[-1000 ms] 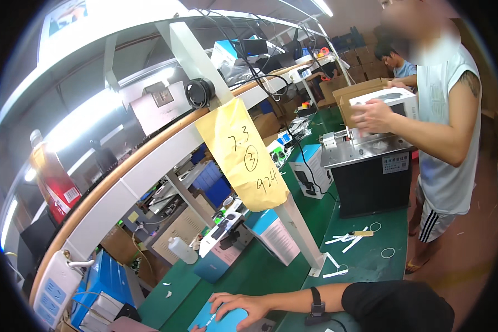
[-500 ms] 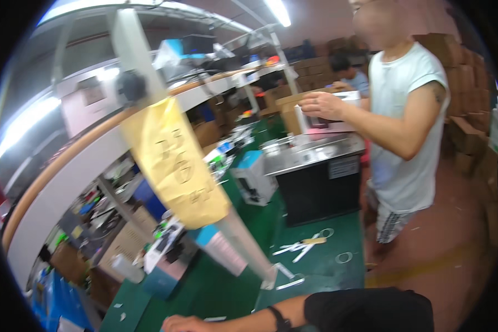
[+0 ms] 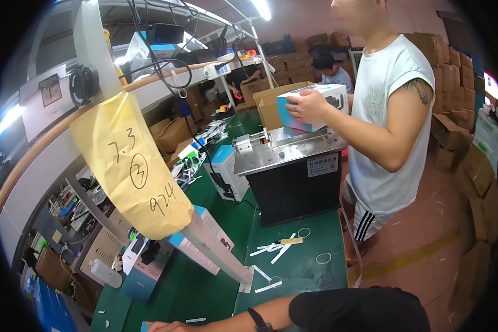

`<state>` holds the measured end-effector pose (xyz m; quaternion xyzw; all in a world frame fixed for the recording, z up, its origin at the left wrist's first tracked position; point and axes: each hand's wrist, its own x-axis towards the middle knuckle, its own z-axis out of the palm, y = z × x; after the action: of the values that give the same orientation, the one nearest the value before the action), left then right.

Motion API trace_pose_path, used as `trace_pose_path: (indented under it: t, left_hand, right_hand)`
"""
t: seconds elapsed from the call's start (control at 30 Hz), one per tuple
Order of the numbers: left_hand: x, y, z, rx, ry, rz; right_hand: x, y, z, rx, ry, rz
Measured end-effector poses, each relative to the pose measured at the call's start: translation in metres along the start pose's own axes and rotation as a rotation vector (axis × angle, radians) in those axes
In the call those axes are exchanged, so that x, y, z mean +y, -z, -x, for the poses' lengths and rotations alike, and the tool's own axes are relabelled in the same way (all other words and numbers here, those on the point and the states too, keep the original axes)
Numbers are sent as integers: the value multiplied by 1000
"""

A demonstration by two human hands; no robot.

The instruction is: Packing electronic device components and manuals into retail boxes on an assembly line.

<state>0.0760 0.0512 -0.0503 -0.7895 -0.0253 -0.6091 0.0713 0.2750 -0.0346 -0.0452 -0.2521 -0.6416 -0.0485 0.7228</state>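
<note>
My right arm reaches leftward along the lower edge, in a black sleeve (image 3: 359,311) with a dark wristband (image 3: 258,320). Only the upper part of my right hand (image 3: 174,327) shows. Its fingers lie by a small blue edge at the bottom, and the frame cuts off their grip. My left hand is out of view. Beyond my right hand, cartons with blue sides (image 3: 141,281) stand on the green bench (image 3: 205,290). White paper strips (image 3: 276,252) and a yellowish piece (image 3: 291,241) lie farther right.
A slanted post carries a yellow paper sheet (image 3: 133,171). A metal-topped black machine (image 3: 296,193) stands on the bench. Behind it, a person in a white shirt (image 3: 395,110) holds a white-and-blue box (image 3: 335,95). Brown cartons (image 3: 451,138) are stacked at right. A white bottle (image 3: 106,273) stands left.
The view has swung, shifting the scene leftward. The other person's box has tilted, showing its blue side. My right hand sits slightly lower and farther left in the picture.
</note>
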Motion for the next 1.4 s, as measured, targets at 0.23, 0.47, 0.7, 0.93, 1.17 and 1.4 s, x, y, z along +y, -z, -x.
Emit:
trace_pose_path:
  t: [0.23, 0.47, 0.7, 0.93, 1.17, 1.4]
  left_hand:
    - [16, 3, -3, -8, -145, -96]
    - [35, -5, 9, 20, -141, -190]
    - [31, -22, 7, 61, -217, -124]
    - [55, -21, 21, -23, -98, -104]
    - [54, -23, -1, -121, 16, -95]
    - [68, -10, -41, -462, -54, -187]
  right_hand:
    - [1, 6, 1, -108, 68, -79]
    - [-2, 17, 19, -151, 70, -90]
    - [3, 24, 26, -118, 74, 60]
    - [-3, 32, 32, -83, 130, 46]
    - [8, 35, 34, -58, 79, -35]
    - [1, 46, 26, 19, -17, 9]
